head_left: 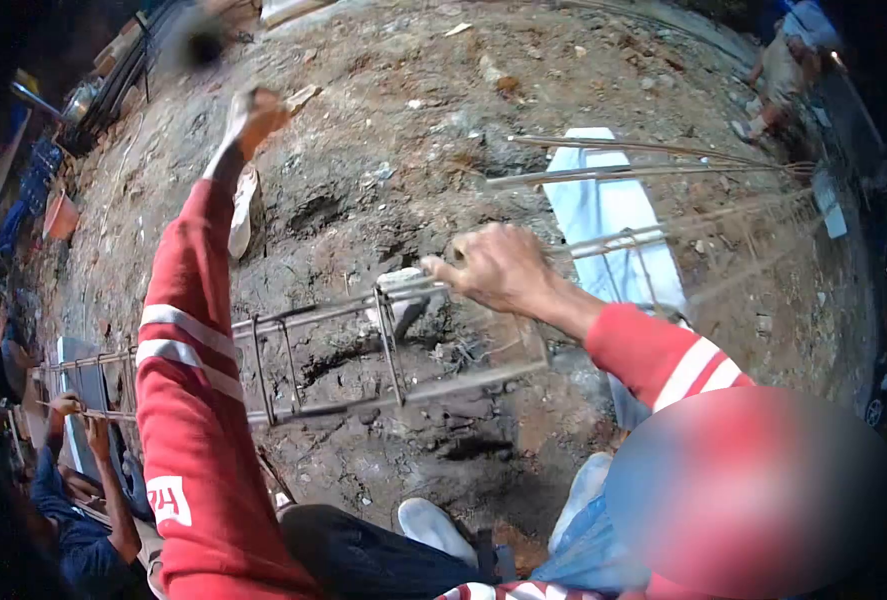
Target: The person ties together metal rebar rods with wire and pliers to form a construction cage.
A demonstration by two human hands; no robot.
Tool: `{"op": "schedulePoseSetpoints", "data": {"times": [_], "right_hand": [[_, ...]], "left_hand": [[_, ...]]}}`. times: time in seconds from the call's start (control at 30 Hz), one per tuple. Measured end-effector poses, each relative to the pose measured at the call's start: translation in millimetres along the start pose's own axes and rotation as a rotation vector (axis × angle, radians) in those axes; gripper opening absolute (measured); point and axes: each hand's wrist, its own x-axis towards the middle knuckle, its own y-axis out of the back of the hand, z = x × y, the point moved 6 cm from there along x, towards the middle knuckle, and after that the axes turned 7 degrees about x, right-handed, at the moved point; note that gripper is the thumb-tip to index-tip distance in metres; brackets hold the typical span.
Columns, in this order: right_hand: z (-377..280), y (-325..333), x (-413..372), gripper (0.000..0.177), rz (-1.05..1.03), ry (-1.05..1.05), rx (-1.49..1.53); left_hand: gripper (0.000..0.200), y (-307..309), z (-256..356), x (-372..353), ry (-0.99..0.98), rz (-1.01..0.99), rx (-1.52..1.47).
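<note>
Floored in bare, uneven brown earth, scattered with pale fragments; lit centrally, dark at far left and right.

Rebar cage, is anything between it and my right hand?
No, nothing visible: your right hand is right at the upper bar of the rebar cage; whether it grips the bar is unclear.

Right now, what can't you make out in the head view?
All in the head view:
- Whether the right hand grips the metal frame: the back of the hand hides the palm.
- Whether the left hand holds anything: too blurred.
- A stretch of the metal frame: the left sleeve crosses over it.
- Upper part of the right sleeve: a blurred oval covers it.
</note>
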Motion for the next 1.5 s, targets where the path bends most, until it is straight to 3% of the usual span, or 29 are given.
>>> {"op": "schedulePoseSetpoints", "data": {"times": [0.1,0.17,0.23,0.3,0.33,0.4,0.43,0.47,0.5,0.53,0.57,0.63,0.7,0.77,0.83,0.9,0.97,1.03,1.07,1.1,1.23,1.33,1.37,1.43,1.5], "right_hand": [[6.6,20.1,-7.8,0.04,0.368,0.094,0.359],[36.1,31.5,5.1,0.029,0.45,0.131,0.577],[85.4,63.5,21.6,0.028,0.459,-0.039,0.763],[62.7,135.5,-18.6,0.029,0.423,-0.035,1.164],[49.2,161.1,-44.4,0.03,0.35,-0.092,1.213],[35.7,183.6,-88.8,0.032,0.224,-0.136,1.21],[31.2,185.0,-110.0,0.033,0.17,-0.128,1.16],[24.3,181.5,-130.1,0.028,0.113,-0.003,1.068],[23.3,176.0,-156.9,0.029,0.157,-0.164,0.902],[25.6,171.7,-178.8,0.03,0.184,-0.159,0.672],[30.3,161.0,-199.0,0.029,0.243,-0.181,0.628],[41.4,133.1,-233.8,0.022,0.312,-0.303,0.69],[65.7,99.4,-253.5,0.019,0.308,-0.353,0.694],[80.4,81.7,-267.8,0.017,0.392,-0.373,0.876],[86.4,84.2,-274.3,0.015,0.442,-0.354,0.728],[108.9,95.7,-290.6,0.014,0.727,-0.384,0.556],[133.9,98.7,-304.1,0.015,0.824,-0.438,0.628],[146.2,98.8,-314.5,0.017,0.881,-0.45,0.535],[142.9,96.2,-315.8,0.018,0.878,-0.472,0.534],[142.8,90.8,-315.3,0.018,0.883,-0.465,0.535],[141.5,69.1,-316.2,0.018,0.909,-0.434,0.739],[149.9,75.2,-314.7,0.022,0.954,-0.456,0.571],[163.1,68.3,-306.8,0.024,1.017,-0.468,0.72],[161.3,68.9,-288.0,0.036,1.08,-0.362,0.543],[151.5,77.4,-274.5,0.044,0.936,-0.493,0.488]], "left_hand": [[0.016,-54.1,201.7,-31.0,-0.403,-0.027,-0.077],[0.021,-82.6,284.2,-80.9,-0.999,0.108,0.611],[0.03,-127.1,296.6,-101.8,-0.176,-0.104,-0.577],[0.014,-162.5,328.8,-146.6,-0.133,-0.075,-0.675],[0.016,-185.9,318.9,-155.9,-0.066,-0.101,-0.774],[0.019,-206.9,341.9,-205.5,-0.106,0.011,-0.475],[0.02,-224.5,342.0,-222.6,-0.116,-0.011,-0.597],[0.019,-240.1,341.6,-240.5,-0.047,0.022,-0.512],[0.018,-251.3,342.8,-261.6,0.006,-0.029,-0.43],[0.017,-278.5,327.9,-270.8,0.011,-0.075,-0.473],[0.017,-293.3,324.2,-288.7,0.077,-0.176,-0.542],[0.019,-314.1,309.4,-316.4,0.043,-0.185,-0.463],[0.017,-332.2,303.3,-339.8,0.193,-0.372,-0.791],[0.019,-342.2,304.2,-344.3,0.073,-0.344,-0.514],[0.025,-350.6,303.0,-345.5,0.047,-0.338,-0.416],[0.032,-334.9,312.0,-342.7,-0.119,-0.047,-0.12],[0.043,-334.4,320.3,-334.6,-0.13,0.025,-0.053],[0.047,-352.5,318.5,-324.5,0.071,-0.142,0.406],[0.053,-371.1,305.8,-318.2,0.129,-0.163,0.479],[0.054,-385.0,296.5,-311.4,0.238,-0.256,0.434],[0.045,-400.6,280.2,-304.0,0.251,-0.379,0.311],[0.042,-407.8,270.1,-299.3,0.249,-0.429,0.269],[0.041,-406.2,273.9,-297.5,0.236,-0.449,0.251],[0.042,-411.9,267.9,-292.0,0.222,-0.441,0.267],[0.043,-409.6,266.5,-293.4,0.219,-0.398,0.276]]}}
